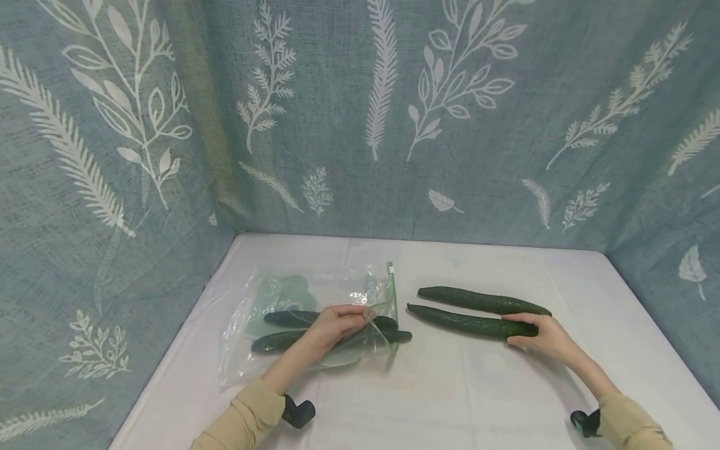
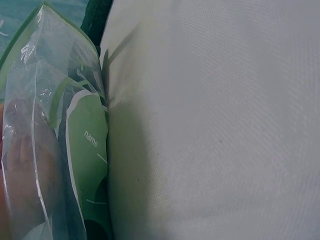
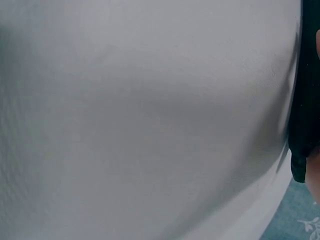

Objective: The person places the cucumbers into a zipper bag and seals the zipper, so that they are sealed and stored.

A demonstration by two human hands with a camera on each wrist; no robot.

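My left hand (image 1: 336,325) pinches the upper edge of a clear plastic zip bag (image 1: 235,353) near its green-striped mouth. Two cucumbers lie in the bag: a far one (image 1: 287,318) and a near one (image 1: 274,342), whose right end pokes out past the mouth. A green printed patch reading "name" (image 2: 89,137) shows on the bag in the left wrist view. My right hand (image 1: 545,337) grips the right end of another cucumber (image 1: 461,321), its dark side at the right edge of the right wrist view. Just behind lies a fourth, similar cucumber (image 1: 478,299).
A white-covered table (image 1: 439,400) lies under everything. Blue-green curtains (image 1: 337,187) with white leaf prints hang along its back and sides. A black wrist device (image 1: 298,412) shows at the left sleeve, another (image 1: 585,423) at the right.
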